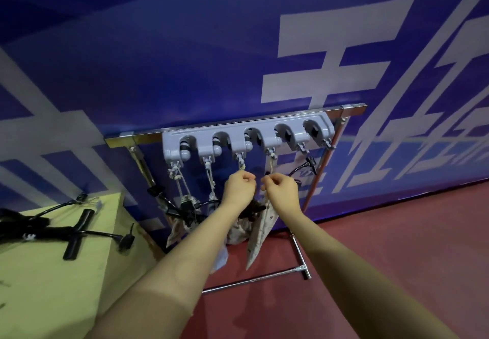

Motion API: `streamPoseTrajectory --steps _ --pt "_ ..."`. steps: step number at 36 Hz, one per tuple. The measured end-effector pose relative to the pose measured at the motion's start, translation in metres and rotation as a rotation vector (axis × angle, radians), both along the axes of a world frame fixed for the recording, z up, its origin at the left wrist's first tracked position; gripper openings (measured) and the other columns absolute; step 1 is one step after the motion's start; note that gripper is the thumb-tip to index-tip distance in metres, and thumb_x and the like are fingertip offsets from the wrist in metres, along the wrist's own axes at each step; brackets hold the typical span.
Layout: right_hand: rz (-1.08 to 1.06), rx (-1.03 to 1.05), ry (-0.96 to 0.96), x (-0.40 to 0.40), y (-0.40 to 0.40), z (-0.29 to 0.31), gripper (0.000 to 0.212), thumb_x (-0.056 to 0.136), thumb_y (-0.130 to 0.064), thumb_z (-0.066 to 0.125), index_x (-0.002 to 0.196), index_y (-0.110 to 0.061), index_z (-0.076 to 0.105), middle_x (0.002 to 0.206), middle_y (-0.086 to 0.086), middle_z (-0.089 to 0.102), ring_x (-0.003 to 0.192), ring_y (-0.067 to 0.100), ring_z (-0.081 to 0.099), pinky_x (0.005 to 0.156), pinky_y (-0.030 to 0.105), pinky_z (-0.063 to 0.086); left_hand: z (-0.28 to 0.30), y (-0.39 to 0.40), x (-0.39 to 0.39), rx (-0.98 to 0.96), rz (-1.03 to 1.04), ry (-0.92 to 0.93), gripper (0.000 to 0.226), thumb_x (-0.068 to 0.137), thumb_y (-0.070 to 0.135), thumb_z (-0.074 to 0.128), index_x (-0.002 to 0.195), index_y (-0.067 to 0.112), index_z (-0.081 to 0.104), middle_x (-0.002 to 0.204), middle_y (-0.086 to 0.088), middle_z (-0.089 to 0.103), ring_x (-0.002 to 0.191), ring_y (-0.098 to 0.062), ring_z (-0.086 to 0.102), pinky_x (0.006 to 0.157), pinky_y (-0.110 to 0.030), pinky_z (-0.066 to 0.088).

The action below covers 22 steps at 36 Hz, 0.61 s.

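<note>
A grey holder bar (246, 137) with several clamps and small hooks is fixed on a metal rack (352, 109). Patterned drawstring pouches (260, 228) hang from the hooks by pale cords (271, 162). My left hand (239, 189) is below the third hook, fingers curled and pinching a cord. My right hand (281, 189) is below the fourth hook, fingertips pinching the cord there. Both hands sit close together in front of the rack. What the fingers hold is thin and partly hidden.
A yellow-green table (53, 272) at the left carries black cables and a black T-shaped handle (76, 235). Black clips and cables (185, 207) hang among the pouches. Behind is a blue wall with white characters; the floor (397, 246) is red. The rack's foot bar (299, 255) lies on the floor.
</note>
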State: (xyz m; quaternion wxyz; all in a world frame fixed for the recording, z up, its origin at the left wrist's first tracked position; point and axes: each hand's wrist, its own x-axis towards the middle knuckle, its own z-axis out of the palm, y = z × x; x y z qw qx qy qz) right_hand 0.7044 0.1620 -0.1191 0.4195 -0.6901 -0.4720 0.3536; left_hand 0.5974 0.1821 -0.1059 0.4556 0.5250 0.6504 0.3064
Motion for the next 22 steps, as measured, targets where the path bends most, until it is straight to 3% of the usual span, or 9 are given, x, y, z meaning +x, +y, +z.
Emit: streamPoseTrajectory --steps 3,6,9,13,17,19,22 --pt "0.065 -0.001 0.004 -0.021 -0.009 0.013 0.029 0.088 -0.018 0.052 0.074 0.006 0.062 0.072 0.029 0.061 0.060 0.031 0.053 0.058 0.039 0.045 0.015 -0.010 -0.025 0.019 0.022 -0.024 0.018 0.091 0.006 0.047 0.084 0.016 0.061 0.091 -0.015 0.068 0.081 -0.029 0.063 0.078 -0.042 0.053" --pt "0.142 -0.022 0.008 -0.044 -0.016 0.025 0.027 0.089 -0.014 0.053 0.071 0.001 0.064 0.059 0.014 0.058 0.054 0.018 0.049 0.055 0.032 0.039 0.025 -0.020 -0.053 0.018 0.062 -0.061 0.016 0.094 0.009 0.047 0.090 0.008 0.063 0.080 -0.008 0.064 0.071 -0.024 0.061 0.069 -0.034 0.051" --pt "0.222 -0.009 -0.004 -0.084 -0.020 0.031 0.023 0.087 -0.014 0.055 0.071 -0.003 0.067 0.063 0.013 0.065 0.059 0.019 0.056 0.062 0.038 0.048 0.030 -0.034 -0.099 0.046 0.110 -0.059 0.020 0.094 0.010 0.048 0.079 0.011 0.062 0.076 -0.006 0.064 0.066 -0.023 0.060 0.063 -0.030 0.048" --pt "0.326 0.004 -0.016 -0.144 -0.025 0.038 0.022 0.087 -0.014 0.055 0.074 0.000 0.067 0.063 0.015 0.063 0.059 0.019 0.054 0.062 0.036 0.046 0.036 -0.052 -0.164 0.075 0.199 -0.053 0.024 0.093 0.006 0.045 0.075 0.016 0.056 0.071 -0.004 0.060 0.054 -0.013 0.055 0.047 -0.019 0.039" --pt "0.441 0.016 -0.022 -0.206 -0.035 0.042 0.021 0.090 -0.011 0.053 0.073 -0.005 0.065 0.063 0.007 0.062 0.060 0.018 0.055 0.065 0.037 0.049 0.038 -0.070 -0.227 0.077 0.296 -0.044 0.019 0.093 0.003 0.042 0.088 0.010 0.059 0.068 -0.002 0.057 0.055 -0.012 0.052 0.034 -0.008 0.034" --pt "0.502 0.008 -0.027 -0.248 -0.044 0.037 0.021 0.090 -0.011 0.053 0.073 -0.009 0.066 0.068 0.009 0.064 0.063 0.018 0.057 0.068 0.038 0.052 0.035 -0.085 -0.269 0.073 0.346 -0.044 0.019 0.093 0.003 0.043 0.086 0.009 0.060 0.066 -0.001 0.055 0.054 -0.012 0.050 0.033 -0.008 0.033" --pt "0.548 0.028 -0.031 -0.305 -0.058 0.026 0.019 0.088 -0.011 0.055 0.074 -0.006 0.067 0.074 0.014 0.068 0.069 0.021 0.060 0.073 0.042 0.053 0.025 -0.108 -0.327 0.079 0.388 0.017 0.028 0.091 0.005 0.046 0.067 0.017 0.055 0.062 -0.001 0.055 0.053 -0.016 0.052 0.041 -0.017 0.036"
